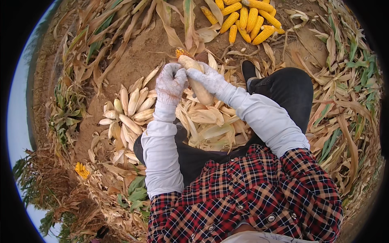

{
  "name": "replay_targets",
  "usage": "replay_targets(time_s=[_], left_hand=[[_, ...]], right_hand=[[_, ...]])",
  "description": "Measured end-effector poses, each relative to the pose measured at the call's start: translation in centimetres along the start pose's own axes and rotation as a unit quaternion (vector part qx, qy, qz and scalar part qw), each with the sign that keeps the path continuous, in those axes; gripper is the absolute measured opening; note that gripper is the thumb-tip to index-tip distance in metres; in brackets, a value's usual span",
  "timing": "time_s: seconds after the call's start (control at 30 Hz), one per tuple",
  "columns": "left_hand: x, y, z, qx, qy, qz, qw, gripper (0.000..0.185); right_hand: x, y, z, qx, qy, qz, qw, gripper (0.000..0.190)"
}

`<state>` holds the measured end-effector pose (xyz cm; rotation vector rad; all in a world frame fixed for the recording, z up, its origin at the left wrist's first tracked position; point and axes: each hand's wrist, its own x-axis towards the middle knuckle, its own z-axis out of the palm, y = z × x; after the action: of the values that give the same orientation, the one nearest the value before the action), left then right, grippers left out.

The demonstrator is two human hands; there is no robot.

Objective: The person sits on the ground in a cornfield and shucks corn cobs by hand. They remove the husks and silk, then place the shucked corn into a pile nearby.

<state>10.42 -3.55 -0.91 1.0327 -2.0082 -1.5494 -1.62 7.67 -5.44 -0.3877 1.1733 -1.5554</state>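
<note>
Both hands are in white gloves, with reddish corn silk clinging to the left one. My right hand grips a pale, husk-covered ear of corn, its thumb laid across the husk. Against the ear's left side, my left hand has its fingers curled and its thumb pressed to them; whatever lies inside that pinch is hidden. Orange-yellow kernels show at the ear's far end. Beneath the hands, between the legs, lies a heap of loose dry husks.
Unhusked ears are piled on the left. Bare yellow cobs lie on the soil ahead, with more yellow cobs far left. Dry corn stalks border the right side. A bent leg is beside my right forearm.
</note>
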Motion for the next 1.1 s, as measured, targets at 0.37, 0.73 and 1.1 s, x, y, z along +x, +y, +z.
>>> replay_targets(time_s=[0.37, 0.73, 1.1], left_hand=[[1.3, -1.6, 0.0, -0.069, 0.063, 0.023, 0.995, 0.030], [0.4, 0.8, -1.0, 0.194, 0.016, 0.084, 0.977, 0.016], [1.4, -2.0, -0.1, 0.010, 0.085, 0.117, 0.989, 0.027]], right_hand=[[0.2, 0.3, -0.6, -0.178, 0.028, -0.029, 0.983, 0.084], [-0.9, -1.5, 0.4, -0.222, 0.058, -0.026, 0.973, 0.092], [0.1, -0.7, 0.1, -0.266, 0.062, -0.035, 0.962, 0.098]])
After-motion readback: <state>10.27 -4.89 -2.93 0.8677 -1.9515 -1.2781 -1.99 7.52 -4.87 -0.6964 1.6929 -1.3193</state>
